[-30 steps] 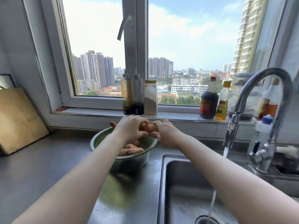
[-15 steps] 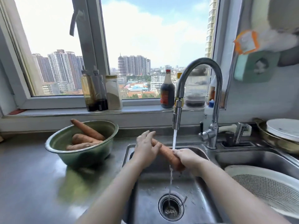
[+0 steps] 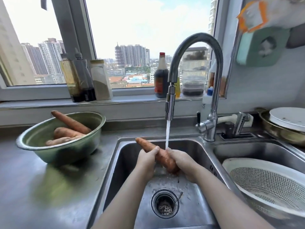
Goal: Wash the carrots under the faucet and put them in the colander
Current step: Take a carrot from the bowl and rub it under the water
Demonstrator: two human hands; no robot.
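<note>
Both hands hold one carrot (image 3: 162, 157) over the left sink basin (image 3: 194, 162), under the running faucet (image 3: 194, 47). My left hand (image 3: 147, 158) grips its thin upper half, and my right hand (image 3: 182, 161) wraps its thick lower end. The water stream (image 3: 167, 134) lands on the carrot between my hands. Three more carrots (image 3: 67, 131) lie in a green metal bowl (image 3: 54, 152) on the counter at the left. A white colander (image 3: 270, 184) sits in the right basin and holds nothing I can see.
Bottles and jars (image 3: 85, 80) line the windowsill behind the sink. A metal pan with a white plate (image 3: 287, 119) stands at the far right. The drain strainer (image 3: 165, 205) lies below my hands. The steel counter (image 3: 33, 195) stretches to the left.
The carrot came out of the green bowl and across to the sink, into the stream. My left hand has closed round its upper half and the view has moved closer.
</note>
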